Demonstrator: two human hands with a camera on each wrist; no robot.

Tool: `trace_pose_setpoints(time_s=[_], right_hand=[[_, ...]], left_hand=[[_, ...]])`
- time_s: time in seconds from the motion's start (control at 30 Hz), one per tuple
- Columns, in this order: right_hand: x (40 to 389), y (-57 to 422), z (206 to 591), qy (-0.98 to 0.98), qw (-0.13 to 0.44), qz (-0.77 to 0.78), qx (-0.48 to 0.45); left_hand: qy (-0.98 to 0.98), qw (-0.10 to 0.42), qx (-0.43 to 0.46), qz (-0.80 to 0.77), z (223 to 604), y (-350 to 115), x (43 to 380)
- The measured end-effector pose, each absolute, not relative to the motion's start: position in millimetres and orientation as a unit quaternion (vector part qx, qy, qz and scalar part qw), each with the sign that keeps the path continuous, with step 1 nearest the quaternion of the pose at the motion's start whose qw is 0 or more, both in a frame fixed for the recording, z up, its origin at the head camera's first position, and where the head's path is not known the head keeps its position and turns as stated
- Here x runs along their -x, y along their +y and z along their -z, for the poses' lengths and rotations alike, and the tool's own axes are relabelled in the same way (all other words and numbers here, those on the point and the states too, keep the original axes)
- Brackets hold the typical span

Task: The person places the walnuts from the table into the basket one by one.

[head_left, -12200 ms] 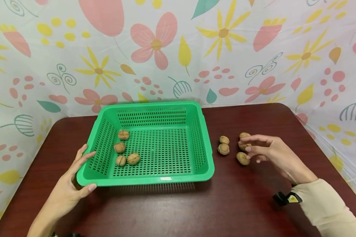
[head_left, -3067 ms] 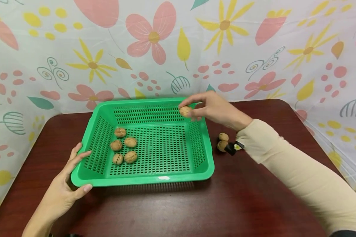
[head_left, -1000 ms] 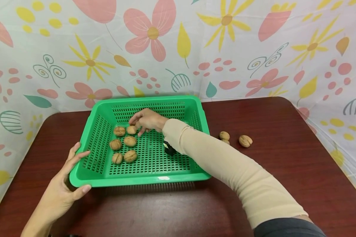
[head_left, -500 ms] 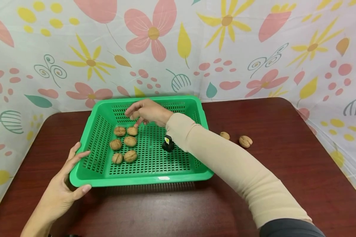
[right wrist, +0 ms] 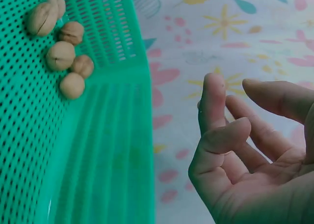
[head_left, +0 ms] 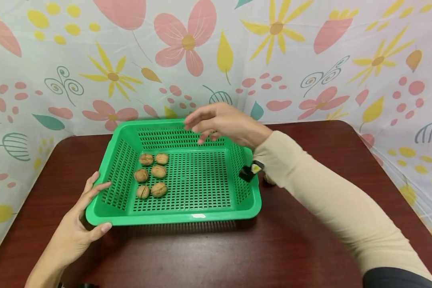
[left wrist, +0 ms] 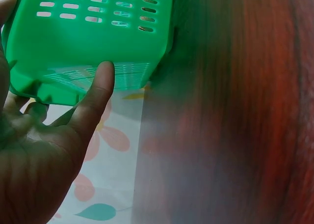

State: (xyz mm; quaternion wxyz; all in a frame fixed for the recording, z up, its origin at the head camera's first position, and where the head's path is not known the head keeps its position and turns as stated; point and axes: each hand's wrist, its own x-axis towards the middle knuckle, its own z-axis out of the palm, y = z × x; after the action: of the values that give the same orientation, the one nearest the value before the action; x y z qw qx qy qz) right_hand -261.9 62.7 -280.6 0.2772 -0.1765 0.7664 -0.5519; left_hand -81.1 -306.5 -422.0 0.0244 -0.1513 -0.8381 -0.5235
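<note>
A green plastic basket (head_left: 187, 218) with slotted walls stands on the table. My left hand (head_left: 73, 226) grips its left end, fingers over the rim and thumb at the front corner; in the left wrist view the thumb (left wrist: 93, 98) lies against the outer wall. Several walnuts (head_left: 159, 172) lie in two columns at the basket's left side. My right hand (head_left: 225, 122) hangs over the basket's back rim with loosely bent fingers and nothing between them, as the right wrist view also shows. Outside the basket, one walnut (head_left: 269, 180) peeks out by the right cuff; the sleeve hides the area behind.
The dark red-brown table (head_left: 216, 256) reaches back to a white cloth backdrop (head_left: 129, 56) printed with flowers and leaves. A small black wrist camera (head_left: 246, 173) on the right cuff overlaps the basket's right wall.
Two more walnuts are in the basket than at the first frame. My right hand has let go of the latest one and moved up and right. The left hand keeps its grip.
</note>
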Motion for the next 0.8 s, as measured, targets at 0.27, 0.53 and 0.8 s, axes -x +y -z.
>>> trace_pose_setpoints(time_s=[0.27, 0.53, 0.8], right_hand=[[230.2, 134.2, 280.0, 0.812, 0.217, 0.525, 0.135], [194.6, 202.7, 296.5, 0.834, 0.159, 0.523, 0.069], [172.5, 253.4, 321.2, 0.848, 0.117, 0.515, 0.046]], left_hand=[[-0.837, 0.027, 0.15, 0.525, 425.1, -307.9, 81.3], [-0.84, 0.026, 0.149, 0.522, 422.2, -306.9, 81.2], [-0.843, 0.021, 0.143, 0.518, 421.1, -306.6, 80.1]])
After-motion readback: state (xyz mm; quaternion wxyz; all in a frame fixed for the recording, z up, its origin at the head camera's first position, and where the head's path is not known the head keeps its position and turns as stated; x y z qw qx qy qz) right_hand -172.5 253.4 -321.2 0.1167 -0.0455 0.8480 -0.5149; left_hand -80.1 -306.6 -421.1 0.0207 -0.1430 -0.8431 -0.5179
